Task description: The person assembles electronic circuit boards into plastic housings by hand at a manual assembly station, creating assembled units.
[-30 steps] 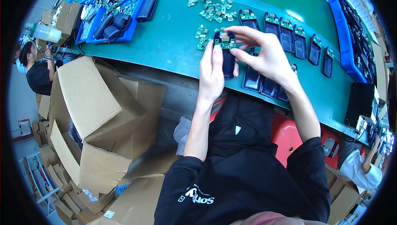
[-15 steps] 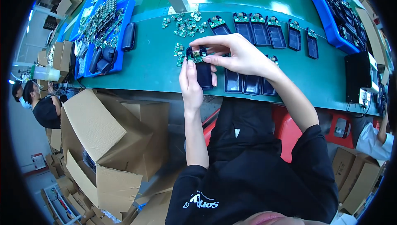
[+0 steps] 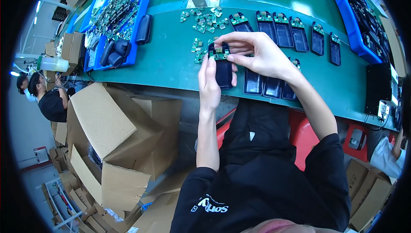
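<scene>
My left hand (image 3: 209, 83) is wrapped round a dark plastic case (image 3: 224, 74), its thumb near the top and fingertips showing along the right side. A small green circuit board (image 3: 219, 55) with a display sits at the upper end of this case. My right hand (image 3: 261, 57) reaches over from the right, thumb and fingers pinching the board at its right and top edges. Just left of the case lie a few loose circuit boards (image 3: 198, 50). Close by on the right are dark open case halves (image 3: 253, 84), partly hidden under my right wrist.
A green table (image 3: 167, 62) carries more case halves with boards (image 3: 284, 34) in a row and a pile of boards (image 3: 207, 21). Blue bins (image 3: 143, 14) (image 3: 364, 51) stand left and right. An open cardboard box (image 3: 137, 134) sits below the left edge. A person (image 3: 51, 102) works at far left.
The whole view has shifted, so the scene sits further right. My hands keep nearly the same grip on the case and board.
</scene>
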Motion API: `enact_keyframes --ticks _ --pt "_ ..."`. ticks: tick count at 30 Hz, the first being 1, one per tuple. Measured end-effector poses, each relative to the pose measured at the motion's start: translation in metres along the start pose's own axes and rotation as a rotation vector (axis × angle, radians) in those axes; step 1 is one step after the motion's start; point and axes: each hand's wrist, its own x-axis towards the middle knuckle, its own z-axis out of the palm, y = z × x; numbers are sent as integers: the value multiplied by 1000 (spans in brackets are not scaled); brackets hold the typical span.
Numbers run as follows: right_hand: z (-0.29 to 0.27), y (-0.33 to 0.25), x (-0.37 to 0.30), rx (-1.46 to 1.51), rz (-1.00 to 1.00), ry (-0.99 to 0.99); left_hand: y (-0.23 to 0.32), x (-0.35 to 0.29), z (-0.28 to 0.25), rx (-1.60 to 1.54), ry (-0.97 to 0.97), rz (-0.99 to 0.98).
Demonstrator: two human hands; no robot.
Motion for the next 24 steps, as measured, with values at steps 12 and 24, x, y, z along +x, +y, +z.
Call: enact_keyframes --ticks 12,24 --pt "5 -9 0 -400 -228 78 -2 2 0 67 34 1" --pt "-63 -54 -47 -586 -166 220 -5 2 7 94 31 117"
